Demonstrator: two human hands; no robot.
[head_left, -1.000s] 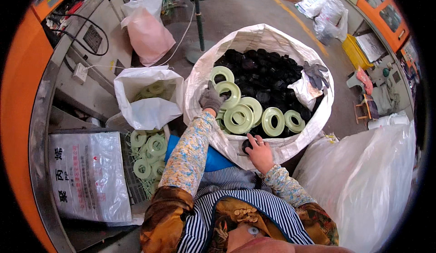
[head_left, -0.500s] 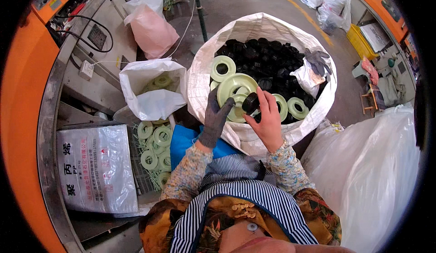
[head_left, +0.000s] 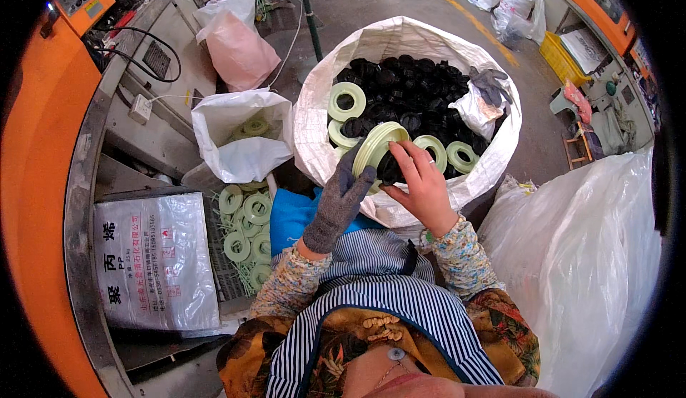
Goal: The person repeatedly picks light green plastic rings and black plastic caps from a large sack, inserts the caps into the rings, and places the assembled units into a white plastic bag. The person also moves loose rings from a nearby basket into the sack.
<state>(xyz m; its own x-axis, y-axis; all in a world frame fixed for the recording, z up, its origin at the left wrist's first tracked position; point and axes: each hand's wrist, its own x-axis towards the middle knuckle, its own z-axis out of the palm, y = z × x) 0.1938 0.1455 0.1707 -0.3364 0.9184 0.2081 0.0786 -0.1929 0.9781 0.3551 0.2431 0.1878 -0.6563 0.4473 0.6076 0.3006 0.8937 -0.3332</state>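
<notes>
From the head view, my gloved left hand (head_left: 337, 204) grips a pale green plastic ring (head_left: 374, 147) by its rim, fingers curled around the edge, tilted above the big white woven sack (head_left: 314, 112). My bare right hand (head_left: 423, 183) presses a small black disc (head_left: 391, 168) into the ring's centre, fingertips pinched on it. I judge it best to keep the ring steady and seat the disc squarely. The ring looks smooth, flanged and hard; the black parts (head_left: 407, 91) heaped in the sack look matte and round. More green rings (head_left: 246, 216) lie at my left.
</notes>
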